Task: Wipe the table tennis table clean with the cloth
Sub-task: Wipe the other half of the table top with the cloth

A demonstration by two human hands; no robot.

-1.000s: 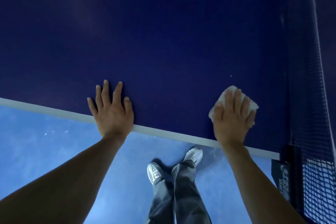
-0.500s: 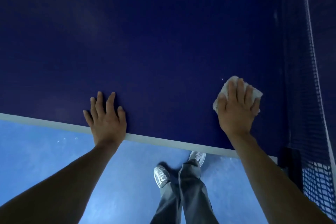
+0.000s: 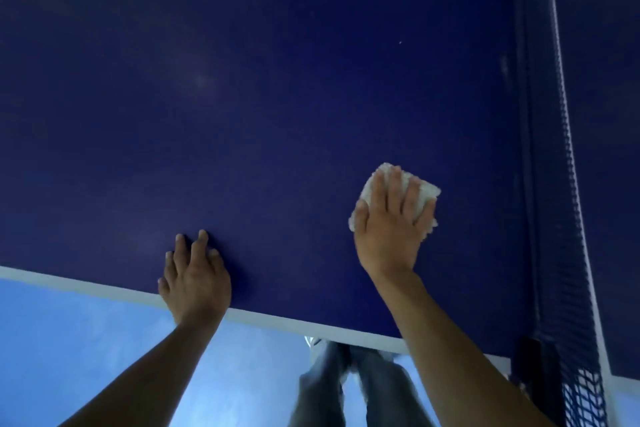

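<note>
Netting [image 3: 568, 184] runs along the right side of the dark blue table [image 3: 242, 97], with a black clamp [image 3: 526, 357] at the near corner. The white cloth [image 3: 427, 192] lies near the net, a little in from the white edge stripe [image 3: 69, 282]. The right hand [image 3: 388, 229] presses it flat, fingers straight and slightly spread. The left hand [image 3: 195, 279] rests on the bare top at that edge, fingers extended, holding nothing. Below, grey trousers [image 3: 346, 388] and a white shoe [image 3: 311, 341] stand on blue floor [image 3: 69, 340].

The left hand [image 3: 195, 279] and right hand [image 3: 389, 229] are bare, as are the forearms [image 3: 156, 374]. Below are grey trousers [image 3: 346, 388], loosely creased and blurred, and the tip of a white shoe [image 3: 310, 341].
</note>
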